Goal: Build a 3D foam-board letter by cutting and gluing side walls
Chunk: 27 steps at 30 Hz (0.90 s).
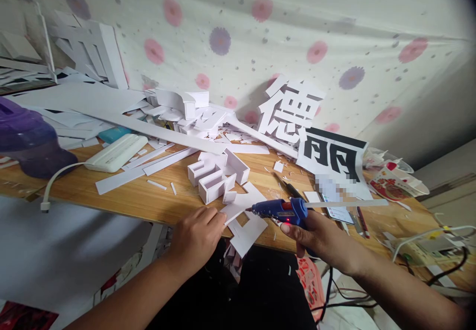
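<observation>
My right hand (pixel 316 233) grips a blue hot glue gun (pixel 277 211) with a long glue stick (pixel 345 203) out of its back and a small red light lit. The gun's nozzle points left, close to a white foam board strip (pixel 233 212) pinched in the fingers of my left hand (pixel 199 235). Beside them a flat white cut-out (pixel 253 228) juts over the table's front edge. Upright white walls (pixel 217 183) form box-like shapes just behind it. Whether the nozzle touches the strip, I cannot tell.
A finished white character (pixel 290 106) leans at the back near a printed sheet (pixel 334 156). A phone (pixel 336 201) and a knife (pixel 292 186) lie at right. White scraps (pixel 201 121), a power bank (pixel 117 152) and a purple bottle (pixel 33 139) occupy the left. Cables (pixel 427 238) trail right.
</observation>
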Tool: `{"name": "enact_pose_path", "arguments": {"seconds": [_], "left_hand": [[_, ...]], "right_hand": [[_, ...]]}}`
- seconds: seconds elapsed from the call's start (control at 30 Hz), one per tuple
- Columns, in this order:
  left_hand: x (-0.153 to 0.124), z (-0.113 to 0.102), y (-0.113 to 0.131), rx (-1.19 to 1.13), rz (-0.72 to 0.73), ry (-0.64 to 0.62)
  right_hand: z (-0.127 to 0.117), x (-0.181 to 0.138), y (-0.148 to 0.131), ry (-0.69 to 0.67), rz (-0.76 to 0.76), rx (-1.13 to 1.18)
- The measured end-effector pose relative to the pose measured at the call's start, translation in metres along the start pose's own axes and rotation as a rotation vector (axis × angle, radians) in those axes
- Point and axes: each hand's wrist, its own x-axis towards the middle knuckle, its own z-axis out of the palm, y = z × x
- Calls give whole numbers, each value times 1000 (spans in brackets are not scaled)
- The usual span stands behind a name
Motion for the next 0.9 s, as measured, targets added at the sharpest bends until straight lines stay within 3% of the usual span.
{"name": "enact_pose_path", "arguments": {"seconds": [0.9], "left_hand": [[-1,1,-3,-31,-27,-3]], "right_hand": [[8,1,8,51,-48,101]]}}
